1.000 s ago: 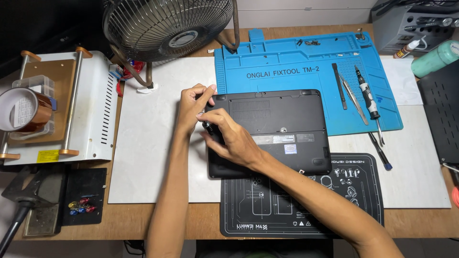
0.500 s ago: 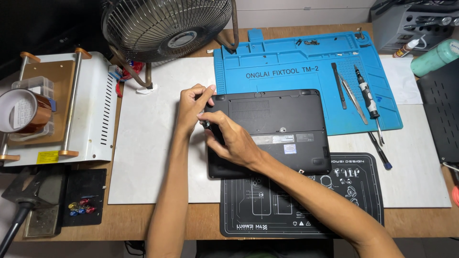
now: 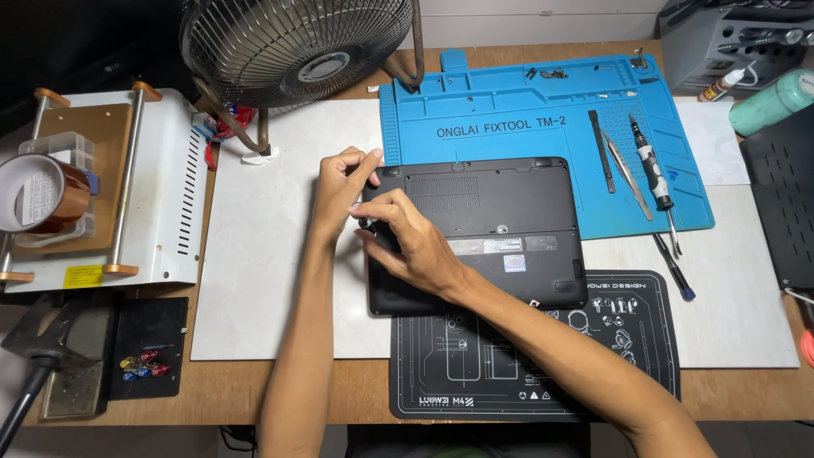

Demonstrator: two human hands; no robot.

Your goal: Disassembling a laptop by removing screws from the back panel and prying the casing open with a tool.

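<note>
While the black laptop [image 3: 492,229] is lying bottom-up with its long axis stretching rightward from them, both the left hand [image 3: 341,182] and the right hand [image 3: 407,242] are pinching at its left edge.

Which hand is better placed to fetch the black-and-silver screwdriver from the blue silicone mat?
Probably the right hand: it lies on the black plastic laptop, nearer the black-and-silver screwdriver; the left hand sits at the laptop's far corner.

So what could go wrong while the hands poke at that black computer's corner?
The left hand and right hand pinch the upturned laptop at its corner; prying hard might crack the casing. Any tiny part freed there could roll off the white mat. The fan stands close and might blow light bits away.
</note>
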